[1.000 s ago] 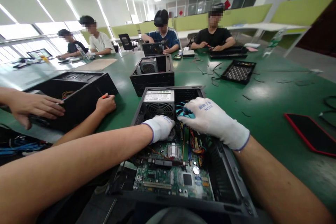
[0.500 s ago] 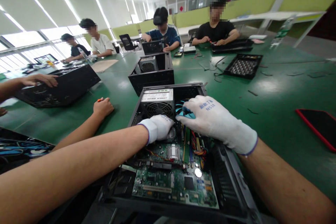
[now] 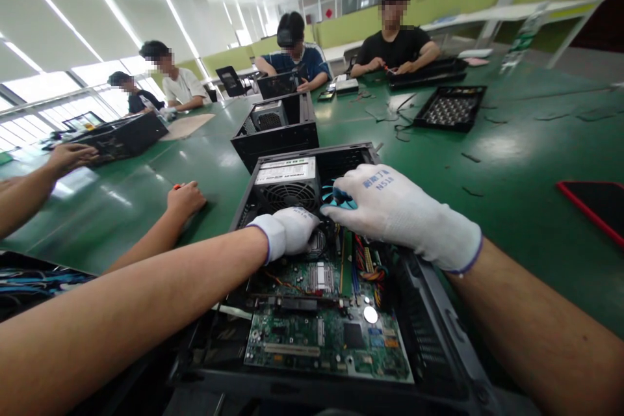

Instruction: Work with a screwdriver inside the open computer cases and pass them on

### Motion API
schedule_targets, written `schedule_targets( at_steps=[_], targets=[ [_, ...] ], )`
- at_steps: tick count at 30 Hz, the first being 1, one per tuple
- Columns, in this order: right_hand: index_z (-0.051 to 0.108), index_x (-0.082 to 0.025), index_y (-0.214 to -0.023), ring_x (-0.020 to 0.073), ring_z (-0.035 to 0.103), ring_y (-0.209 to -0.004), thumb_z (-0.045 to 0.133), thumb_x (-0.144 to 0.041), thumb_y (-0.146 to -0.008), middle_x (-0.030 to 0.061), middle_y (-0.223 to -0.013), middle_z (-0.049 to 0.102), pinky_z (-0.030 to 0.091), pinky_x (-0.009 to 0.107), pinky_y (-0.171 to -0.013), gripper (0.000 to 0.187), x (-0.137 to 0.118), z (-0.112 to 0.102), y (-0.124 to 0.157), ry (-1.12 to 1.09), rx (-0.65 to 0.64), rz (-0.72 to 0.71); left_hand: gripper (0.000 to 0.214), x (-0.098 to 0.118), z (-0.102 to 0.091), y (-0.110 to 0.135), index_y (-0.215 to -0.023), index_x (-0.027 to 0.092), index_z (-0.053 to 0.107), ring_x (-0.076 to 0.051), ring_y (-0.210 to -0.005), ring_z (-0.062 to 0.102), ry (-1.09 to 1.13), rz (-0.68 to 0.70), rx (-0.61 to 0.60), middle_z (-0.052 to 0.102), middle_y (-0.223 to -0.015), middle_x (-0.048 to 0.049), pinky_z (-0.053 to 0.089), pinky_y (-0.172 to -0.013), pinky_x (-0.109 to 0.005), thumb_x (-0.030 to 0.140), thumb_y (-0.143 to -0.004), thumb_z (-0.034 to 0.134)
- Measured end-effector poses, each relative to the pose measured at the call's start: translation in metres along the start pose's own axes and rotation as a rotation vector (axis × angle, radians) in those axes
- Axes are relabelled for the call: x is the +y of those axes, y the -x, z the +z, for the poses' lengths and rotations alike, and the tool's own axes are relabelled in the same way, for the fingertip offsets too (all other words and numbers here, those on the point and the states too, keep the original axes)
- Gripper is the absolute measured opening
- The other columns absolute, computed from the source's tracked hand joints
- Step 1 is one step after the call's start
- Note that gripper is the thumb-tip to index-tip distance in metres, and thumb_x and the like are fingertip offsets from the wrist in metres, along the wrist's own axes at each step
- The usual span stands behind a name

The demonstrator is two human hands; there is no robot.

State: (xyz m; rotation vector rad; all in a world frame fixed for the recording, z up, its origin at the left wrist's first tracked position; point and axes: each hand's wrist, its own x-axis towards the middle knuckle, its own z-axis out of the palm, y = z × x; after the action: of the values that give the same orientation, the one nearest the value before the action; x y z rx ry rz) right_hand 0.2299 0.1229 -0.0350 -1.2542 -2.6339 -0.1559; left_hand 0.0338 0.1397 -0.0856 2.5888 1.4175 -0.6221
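Observation:
An open black computer case (image 3: 441, 328) lies in front of me, with a green motherboard (image 3: 336, 344) and a power supply (image 3: 287, 175) inside. My right hand (image 3: 390, 205), in a white glove, has its thumb and fingers closed around a blue-bladed fan (image 3: 334, 194) beside the power supply. My left hand (image 3: 295, 231), gloved too, reaches in just below the power supply's grille. Its fingers are pinched at the round cooler (image 3: 319, 246) on the board; what they hold is hidden. Coloured cables (image 3: 373, 273) run along the board's right side.
Behind my case stands a second open case (image 3: 277, 130). At left, a co-worker's hand (image 3: 188, 198) holds something orange, and another hand (image 3: 73, 159) is near a tipped case (image 3: 127, 136). A black tray (image 3: 451, 107) and a red-edged black pad (image 3: 595, 205) lie at right.
The black case at left has moved farther away, and the co-worker's hand there has come off it. My hands stay at nearly the same places; the view has shifted slightly.

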Motion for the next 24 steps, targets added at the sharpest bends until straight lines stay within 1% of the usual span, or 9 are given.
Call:
schedule_targets(
  at_steps=[5,10,15,20,24],
  targets=[
    [0.071,-0.017,-0.098,0.0263,0.066,-0.094,0.047,-0.059,-0.097,0.0118,-0.099,0.074,0.043,0.034,-0.08,0.048,0.0003,-0.0012,0.0002,-0.004,-0.002,-0.004,0.039,-0.0015,0.002,-0.0017,-0.117,0.017,0.068,-0.029,-0.111,0.069,-0.016,-0.006,-0.006,0.072,-0.118,-0.013,0.053,-0.098,-0.037,0.03,-0.081,0.068],
    [0.07,-0.017,-0.1,0.0273,0.066,-0.094,0.046,-0.059,-0.097,0.0123,-0.099,0.073,0.042,0.035,-0.08,0.048,0.001,0.0006,0.0003,0.012,0.013,-0.016,0.041,-0.0027,0.0035,-0.002,-0.12,0.018,0.066,-0.028,-0.113,0.068,-0.019,-0.002,-0.002,0.072,-0.12,-0.0122,0.052,-0.099,-0.036,0.035,-0.082,0.067],
    [0.07,-0.017,-0.098,0.0268,0.066,-0.094,0.048,-0.058,-0.096,0.0116,-0.098,0.074,0.042,0.035,-0.079,0.047,0.0013,0.0021,0.0003,0.014,0.026,-0.018,0.043,-0.0008,0.0004,-0.0001,-0.121,0.017,0.065,-0.03,-0.114,0.067,-0.022,0.002,-0.013,0.071,-0.122,-0.0133,0.052,-0.1,-0.037,0.031,-0.081,0.068],
    [0.07,-0.016,-0.101,0.027,0.066,-0.095,0.048,-0.059,-0.096,0.0122,-0.101,0.074,0.042,0.035,-0.078,0.048,0.0014,0.0025,0.0006,0.015,0.025,-0.023,0.041,-0.0017,0.0006,-0.0001,-0.119,0.017,0.066,-0.029,-0.114,0.067,-0.024,0.009,-0.019,0.071,-0.122,-0.0131,0.052,-0.099,-0.036,0.032,-0.081,0.067],
    [0.07,-0.017,-0.099,0.0272,0.066,-0.094,0.048,-0.059,-0.096,0.0117,-0.1,0.074,0.042,0.035,-0.078,0.047,0.001,0.0021,0.0008,0.014,0.026,-0.027,0.043,-0.0024,0.0016,-0.0001,-0.12,0.017,0.066,-0.03,-0.114,0.067,-0.02,0.01,-0.022,0.07,-0.123,-0.0134,0.053,-0.099,-0.037,0.033,-0.08,0.068]
  ],
)
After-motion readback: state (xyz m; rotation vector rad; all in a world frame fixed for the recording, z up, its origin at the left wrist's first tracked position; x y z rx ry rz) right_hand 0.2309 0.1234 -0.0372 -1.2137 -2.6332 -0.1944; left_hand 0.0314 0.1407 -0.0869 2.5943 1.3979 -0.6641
